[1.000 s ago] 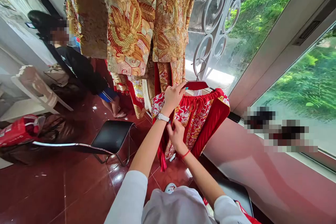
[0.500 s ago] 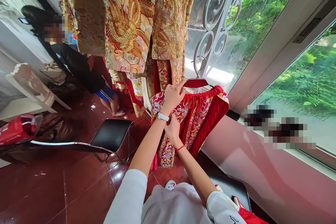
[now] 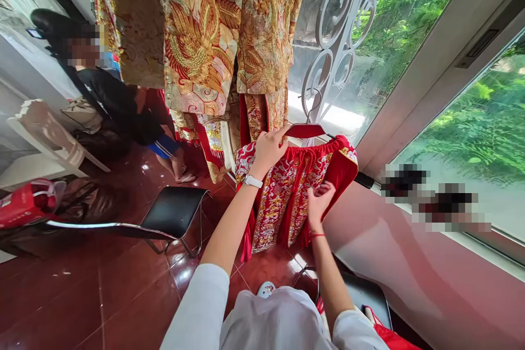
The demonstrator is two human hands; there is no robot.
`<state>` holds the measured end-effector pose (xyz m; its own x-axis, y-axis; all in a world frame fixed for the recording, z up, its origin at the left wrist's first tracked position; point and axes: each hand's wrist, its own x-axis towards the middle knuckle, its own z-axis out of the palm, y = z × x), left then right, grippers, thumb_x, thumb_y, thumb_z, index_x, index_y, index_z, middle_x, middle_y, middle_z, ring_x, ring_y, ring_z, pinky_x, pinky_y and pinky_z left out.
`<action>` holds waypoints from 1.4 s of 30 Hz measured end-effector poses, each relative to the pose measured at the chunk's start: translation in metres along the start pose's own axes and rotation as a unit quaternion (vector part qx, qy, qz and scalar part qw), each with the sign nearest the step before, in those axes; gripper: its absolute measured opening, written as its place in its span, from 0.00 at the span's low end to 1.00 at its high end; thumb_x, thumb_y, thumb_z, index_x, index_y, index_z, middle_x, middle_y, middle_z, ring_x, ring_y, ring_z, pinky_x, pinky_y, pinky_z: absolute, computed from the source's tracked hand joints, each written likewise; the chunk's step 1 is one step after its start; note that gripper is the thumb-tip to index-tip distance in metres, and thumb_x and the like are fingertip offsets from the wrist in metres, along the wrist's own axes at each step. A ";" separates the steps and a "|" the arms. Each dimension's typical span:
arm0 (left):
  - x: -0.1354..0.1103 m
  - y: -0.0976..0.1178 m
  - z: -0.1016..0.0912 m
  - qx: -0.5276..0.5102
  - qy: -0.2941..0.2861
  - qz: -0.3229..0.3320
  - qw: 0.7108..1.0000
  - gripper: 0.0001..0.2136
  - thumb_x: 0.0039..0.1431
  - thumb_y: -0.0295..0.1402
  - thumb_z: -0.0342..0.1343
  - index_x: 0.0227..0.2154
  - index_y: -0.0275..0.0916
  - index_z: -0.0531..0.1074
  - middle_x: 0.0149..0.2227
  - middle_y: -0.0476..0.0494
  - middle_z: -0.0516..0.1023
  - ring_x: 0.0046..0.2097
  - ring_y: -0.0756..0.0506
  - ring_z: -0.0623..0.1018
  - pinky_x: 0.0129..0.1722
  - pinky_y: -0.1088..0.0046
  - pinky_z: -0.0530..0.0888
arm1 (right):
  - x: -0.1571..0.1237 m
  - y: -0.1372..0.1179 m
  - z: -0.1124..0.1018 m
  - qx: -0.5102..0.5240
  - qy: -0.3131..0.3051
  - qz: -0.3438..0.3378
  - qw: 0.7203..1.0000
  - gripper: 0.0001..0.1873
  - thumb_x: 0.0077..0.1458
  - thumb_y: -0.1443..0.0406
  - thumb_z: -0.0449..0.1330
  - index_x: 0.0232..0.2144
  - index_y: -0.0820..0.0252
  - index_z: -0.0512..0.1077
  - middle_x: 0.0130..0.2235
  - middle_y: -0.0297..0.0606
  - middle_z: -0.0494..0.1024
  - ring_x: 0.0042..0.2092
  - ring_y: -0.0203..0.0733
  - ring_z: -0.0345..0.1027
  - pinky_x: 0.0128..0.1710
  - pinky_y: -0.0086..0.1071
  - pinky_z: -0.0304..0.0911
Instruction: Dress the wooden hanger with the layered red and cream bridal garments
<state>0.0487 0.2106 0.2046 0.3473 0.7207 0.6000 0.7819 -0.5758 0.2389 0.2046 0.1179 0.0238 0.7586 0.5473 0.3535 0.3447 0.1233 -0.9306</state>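
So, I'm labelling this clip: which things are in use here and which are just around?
In use:
left hand gripping red hanger
right hand pinching red embroidered skirt

Just around:
gold embroidered robes
black stool
red bag
another person

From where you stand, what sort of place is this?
Probably a bridal or costume dress shop. Gold embroidered robes hang overhead, the left hand holds up a red embroidered skirt on a hanger, and a black stool stands on the red tiled floor.

Right hand (image 3: 319, 203) now farther right on red skirt (image 3: 287, 197)
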 end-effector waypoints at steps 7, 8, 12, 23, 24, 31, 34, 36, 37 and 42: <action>0.002 -0.003 0.002 -0.004 0.007 0.003 1.000 0.24 0.65 0.28 0.51 0.63 0.44 0.67 0.34 0.46 0.81 0.37 0.44 0.78 0.47 0.65 0.69 | 0.081 0.040 -0.041 -0.004 -0.352 0.058 0.934 0.25 0.38 0.55 0.65 0.39 0.63 0.71 0.41 0.47 0.80 0.43 0.53 0.73 0.48 0.46 0.70; 0.003 -0.003 0.003 -0.002 0.007 0.003 1.000 0.24 0.64 0.28 0.51 0.63 0.44 0.67 0.33 0.46 0.81 0.37 0.44 0.78 0.47 0.65 0.69 | 0.082 0.039 -0.048 -0.004 -0.366 0.064 0.928 0.23 0.38 0.56 0.65 0.36 0.62 0.72 0.40 0.46 0.81 0.42 0.53 0.74 0.46 0.46 0.70; 0.003 -0.003 0.004 0.003 0.005 0.002 1.000 0.24 0.65 0.28 0.50 0.64 0.44 0.66 0.31 0.46 0.80 0.35 0.44 0.77 0.45 0.65 0.69 | 0.083 0.029 -0.075 -0.012 -0.358 0.060 0.932 0.22 0.40 0.57 0.64 0.39 0.60 0.74 0.44 0.45 0.82 0.43 0.53 0.76 0.46 0.44 0.71; 0.002 -0.002 0.003 0.002 -0.002 0.001 1.000 0.23 0.65 0.28 0.50 0.63 0.45 0.66 0.34 0.45 0.81 0.38 0.43 0.78 0.46 0.65 0.70 | 0.039 0.011 -0.080 -0.101 -0.258 0.110 0.955 0.18 0.39 0.55 0.65 0.31 0.61 0.76 0.32 0.46 0.83 0.36 0.54 0.76 0.34 0.40 0.70; 0.001 -0.002 0.002 0.000 -0.003 0.001 1.000 0.23 0.66 0.29 0.50 0.63 0.45 0.66 0.34 0.45 0.82 0.38 0.43 0.78 0.46 0.65 0.70 | 0.036 0.012 -0.078 -0.056 -0.301 0.139 0.942 0.18 0.39 0.55 0.65 0.33 0.60 0.76 0.35 0.45 0.83 0.37 0.53 0.77 0.36 0.40 0.71; 0.004 -0.006 -0.002 -0.008 -0.018 0.000 1.000 0.23 0.65 0.31 0.50 0.63 0.44 0.67 0.28 0.49 0.79 0.32 0.44 0.76 0.47 0.65 0.71 | 0.057 0.035 -0.041 0.102 -0.438 0.255 0.856 0.19 0.36 0.58 0.69 0.33 0.60 0.78 0.39 0.46 0.84 0.40 0.55 0.78 0.44 0.48 0.74; 0.006 -0.008 0.001 -0.014 -0.020 0.008 1.000 0.25 0.64 0.28 0.49 0.64 0.44 0.66 0.28 0.50 0.79 0.32 0.45 0.77 0.47 0.65 0.71 | 0.070 0.048 -0.020 0.092 -0.380 0.221 0.893 0.20 0.36 0.55 0.67 0.32 0.60 0.77 0.39 0.44 0.84 0.42 0.53 0.77 0.49 0.48 0.70; 0.006 -0.009 0.003 -0.016 -0.020 0.006 1.000 0.25 0.64 0.28 0.50 0.64 0.45 0.65 0.30 0.49 0.80 0.33 0.45 0.77 0.48 0.65 0.71 | 0.073 0.055 -0.011 0.091 -0.346 0.195 0.913 0.22 0.36 0.54 0.66 0.35 0.60 0.77 0.42 0.42 0.83 0.46 0.52 0.75 0.53 0.46 0.67; 0.006 -0.009 0.005 -0.015 -0.020 0.003 1.000 0.26 0.64 0.27 0.50 0.64 0.45 0.65 0.31 0.48 0.81 0.34 0.44 0.77 0.48 0.65 0.71 | 0.073 0.057 -0.009 0.090 -0.332 0.184 0.921 0.23 0.37 0.53 0.65 0.35 0.60 0.77 0.43 0.42 0.83 0.47 0.51 0.74 0.54 0.46 0.66; 0.004 -0.011 0.004 -0.016 -0.018 0.009 1.000 0.25 0.65 0.25 0.48 0.64 0.46 0.65 0.48 0.43 0.81 0.43 0.44 0.78 0.52 0.63 0.69 | 0.069 0.060 -0.022 0.083 -0.325 0.167 0.927 0.23 0.36 0.52 0.68 0.33 0.61 0.77 0.40 0.43 0.83 0.44 0.52 0.75 0.51 0.45 0.67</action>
<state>0.0439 0.2216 0.2013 0.3812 0.7229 0.5763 0.7587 -0.6008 0.2518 0.2892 0.1449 -0.0055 0.2955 0.9545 -0.0396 0.0202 -0.0477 -0.9987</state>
